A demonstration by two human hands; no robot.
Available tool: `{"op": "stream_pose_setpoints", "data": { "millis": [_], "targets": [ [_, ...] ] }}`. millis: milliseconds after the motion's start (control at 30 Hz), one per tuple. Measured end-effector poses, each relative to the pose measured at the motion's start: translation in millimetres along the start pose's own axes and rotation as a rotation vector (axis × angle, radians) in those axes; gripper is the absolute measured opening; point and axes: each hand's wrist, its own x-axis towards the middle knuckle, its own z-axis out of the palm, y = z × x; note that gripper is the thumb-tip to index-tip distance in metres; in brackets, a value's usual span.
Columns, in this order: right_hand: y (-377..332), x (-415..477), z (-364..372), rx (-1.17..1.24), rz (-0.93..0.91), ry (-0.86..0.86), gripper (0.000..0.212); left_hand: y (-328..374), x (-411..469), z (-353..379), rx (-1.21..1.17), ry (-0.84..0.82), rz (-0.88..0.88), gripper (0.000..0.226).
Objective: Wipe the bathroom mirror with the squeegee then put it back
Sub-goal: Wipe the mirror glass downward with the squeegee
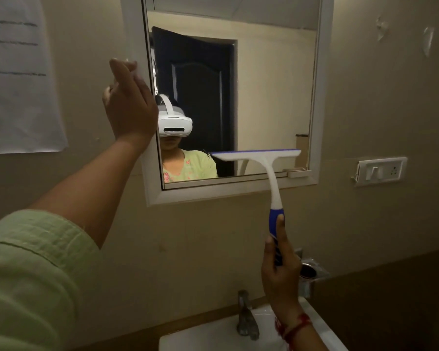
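Observation:
The bathroom mirror (269, 84) hangs on the wall in a white frame (323, 97). My right hand (280, 269) grips the blue handle of a white squeegee (264, 160), thumb up along the grip. Its blue-edged blade lies level against the lower right part of the glass, just above the bottom of the frame. My left hand (129, 102) is raised flat against the mirror frame's left side, fingers together and holding nothing. The glass reflects a person in a white headset and a green top, and a dark door.
A white sink (213, 333) with a metal tap (246, 317) sits below the mirror. A steel holder (312, 271) is fixed to the wall behind my right hand. A white switch and socket plate (380, 171) is right of the mirror. A paper sheet (18, 72) hangs at left.

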Motion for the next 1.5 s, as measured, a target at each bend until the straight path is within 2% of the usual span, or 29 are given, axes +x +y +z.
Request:
{"op": "stream_pose_setpoints", "data": {
  "millis": [267,500,733,900,1133,1333,1500],
  "targets": [
    [15,-35,-5,-0.024,-0.002,-0.090,0.048,-1,2,1,-0.012,0.017,0.006,0.038],
    [1,-21,-10,0.035,-0.013,0.000,0.048,1,2,-1,-0.015,0.003,0.006,0.038],
    [-37,68,-20,0.111,-0.143,0.166,0.046,-3,3,-1,-0.056,-0.015,0.020,0.037],
    [-64,130,-36,0.144,-0.218,0.205,0.046,-3,2,-2,-0.058,-0.011,0.042,0.035],
    [-85,211,-47,0.151,-0.215,0.138,0.043,-5,3,1,-0.057,-0.001,0.031,0.032],
    [-107,288,-30,-0.051,-0.373,0.072,0.047,-6,3,2,-0.066,0.008,0.046,0.031],
    [-117,316,-19,-0.040,-0.372,0.080,0.047,-6,2,1,-0.075,0.026,0.077,0.033]
  ]
}}
